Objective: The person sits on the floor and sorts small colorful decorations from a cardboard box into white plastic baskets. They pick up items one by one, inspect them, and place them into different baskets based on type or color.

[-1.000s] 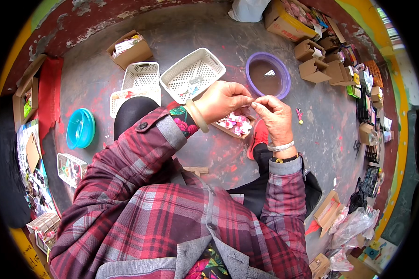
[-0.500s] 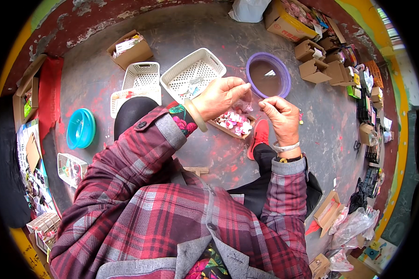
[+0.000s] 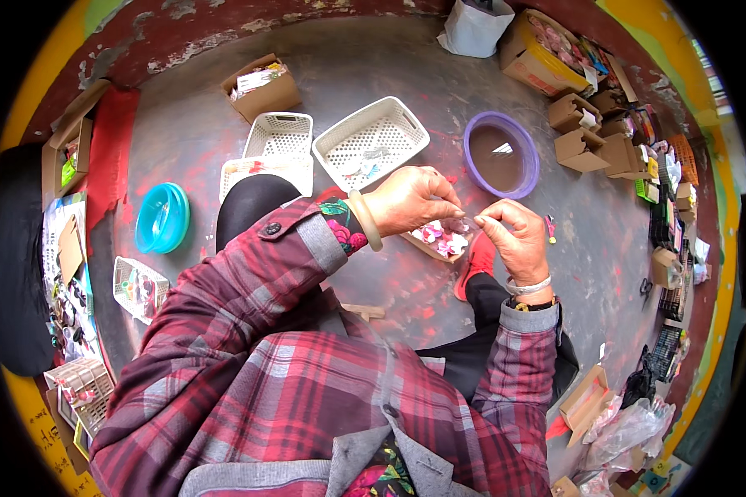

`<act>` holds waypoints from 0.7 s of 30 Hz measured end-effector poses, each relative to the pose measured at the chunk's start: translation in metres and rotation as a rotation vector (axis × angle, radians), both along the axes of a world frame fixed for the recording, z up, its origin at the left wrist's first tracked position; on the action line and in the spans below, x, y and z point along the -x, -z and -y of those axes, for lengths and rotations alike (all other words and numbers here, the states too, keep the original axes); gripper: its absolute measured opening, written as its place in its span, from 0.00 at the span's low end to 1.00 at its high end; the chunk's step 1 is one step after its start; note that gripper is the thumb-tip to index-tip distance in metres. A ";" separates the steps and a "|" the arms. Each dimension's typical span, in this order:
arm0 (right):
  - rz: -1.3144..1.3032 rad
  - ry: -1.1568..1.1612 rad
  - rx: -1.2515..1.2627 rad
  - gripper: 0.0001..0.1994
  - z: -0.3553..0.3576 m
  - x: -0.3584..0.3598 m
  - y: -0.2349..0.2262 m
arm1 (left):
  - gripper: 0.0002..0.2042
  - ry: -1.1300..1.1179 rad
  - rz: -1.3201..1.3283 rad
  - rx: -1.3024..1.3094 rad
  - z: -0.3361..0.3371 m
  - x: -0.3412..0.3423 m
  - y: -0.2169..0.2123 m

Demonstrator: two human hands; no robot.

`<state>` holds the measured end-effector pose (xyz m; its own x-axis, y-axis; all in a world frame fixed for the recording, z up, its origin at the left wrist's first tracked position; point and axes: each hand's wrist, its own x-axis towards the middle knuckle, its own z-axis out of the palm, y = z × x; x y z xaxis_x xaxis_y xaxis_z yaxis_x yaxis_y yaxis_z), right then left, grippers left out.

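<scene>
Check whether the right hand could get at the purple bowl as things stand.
Probably yes: the right hand sits just below the purple bowl, with only bare floor between them, though its fingers pinch something small.

The left hand (image 3: 410, 199) and right hand (image 3: 512, 236) are meeting just above a small box of flower pieces (image 3: 439, 240) lying on the floor (image 3: 373, 74). Beyond them a perforated basket (image 3: 373, 141) is sitting left of a round basin (image 3: 501, 156). A stack of bowls (image 3: 162, 217) is lying far left.
</scene>
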<state>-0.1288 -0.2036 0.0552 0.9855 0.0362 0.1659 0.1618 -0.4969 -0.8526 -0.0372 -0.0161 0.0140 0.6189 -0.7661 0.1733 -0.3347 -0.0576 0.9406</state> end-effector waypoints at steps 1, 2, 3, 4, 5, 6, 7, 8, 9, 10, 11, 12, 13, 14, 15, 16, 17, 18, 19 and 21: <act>0.012 -0.009 0.010 0.03 -0.001 0.001 0.001 | 0.05 -0.009 0.059 0.006 -0.002 0.000 0.004; 0.016 -0.021 0.023 0.03 -0.002 0.000 0.002 | 0.05 -0.006 0.088 0.027 -0.004 -0.002 0.008; 0.015 -0.029 0.036 0.03 -0.002 -0.001 0.002 | 0.05 0.000 0.112 0.048 -0.006 -0.003 0.011; 0.015 -0.036 0.048 0.04 -0.003 -0.002 0.003 | 0.05 0.008 0.136 0.069 -0.008 -0.005 0.013; 0.014 -0.029 0.056 0.04 -0.004 -0.002 0.005 | 0.05 0.003 0.157 0.065 -0.010 -0.005 0.015; 0.015 -0.022 0.068 0.04 -0.005 -0.003 0.005 | 0.05 -0.003 0.180 0.065 -0.011 -0.006 0.014; 0.015 -0.014 0.080 0.04 -0.005 -0.004 0.005 | 0.05 -0.008 0.202 0.066 -0.012 -0.007 0.014; 0.038 0.001 0.114 0.03 -0.004 -0.004 0.007 | 0.05 0.000 0.151 0.030 -0.012 -0.009 0.016; 0.037 0.051 0.102 0.03 -0.004 -0.005 0.008 | 0.05 -0.077 0.027 0.018 -0.014 -0.013 0.023; 0.038 0.103 0.091 0.03 -0.002 -0.005 0.009 | 0.06 -0.152 -0.095 0.007 -0.015 -0.016 0.031; 0.038 0.156 0.080 0.04 0.001 -0.004 0.010 | 0.06 -0.226 -0.218 -0.005 -0.016 -0.020 0.037; 0.060 0.185 0.043 0.04 0.005 -0.004 0.013 | 0.06 -0.332 -0.406 -0.052 -0.020 -0.025 0.037; 0.013 0.208 0.017 0.04 0.010 -0.003 0.014 | 0.06 -0.410 -0.490 -0.107 -0.023 -0.032 0.040; -0.034 0.232 -0.009 0.05 0.014 -0.002 0.016 | 0.06 -0.481 -0.406 -0.166 -0.026 -0.040 0.054; -0.080 0.255 -0.035 0.05 0.017 -0.002 0.017 | 0.06 -0.551 -0.319 -0.222 -0.030 -0.049 0.074; -0.125 0.253 -0.023 0.05 0.019 -0.001 0.020 | 0.06 -0.590 -0.231 -0.267 -0.034 -0.058 0.096; -0.173 0.250 -0.011 0.05 0.021 -0.001 0.024 | 0.06 -0.628 -0.145 -0.313 -0.039 -0.066 0.118; -0.224 0.250 0.002 0.05 0.023 -0.001 0.028 | 0.06 -0.679 -0.092 -0.377 -0.043 -0.072 0.139; -0.251 0.260 0.058 0.06 0.027 -0.001 0.036 | 0.06 -0.736 -0.147 -0.407 -0.045 -0.079 0.153; -0.312 0.282 0.166 0.07 0.036 -0.002 0.059 | 0.07 -0.789 -0.114 -0.542 -0.046 -0.089 0.174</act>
<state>-0.1266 -0.2397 -0.0035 0.9625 -0.2402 -0.1264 -0.2522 -0.6189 -0.7439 0.0519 0.0294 -0.1602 0.9812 -0.0809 -0.1751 0.0781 -0.6632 0.7444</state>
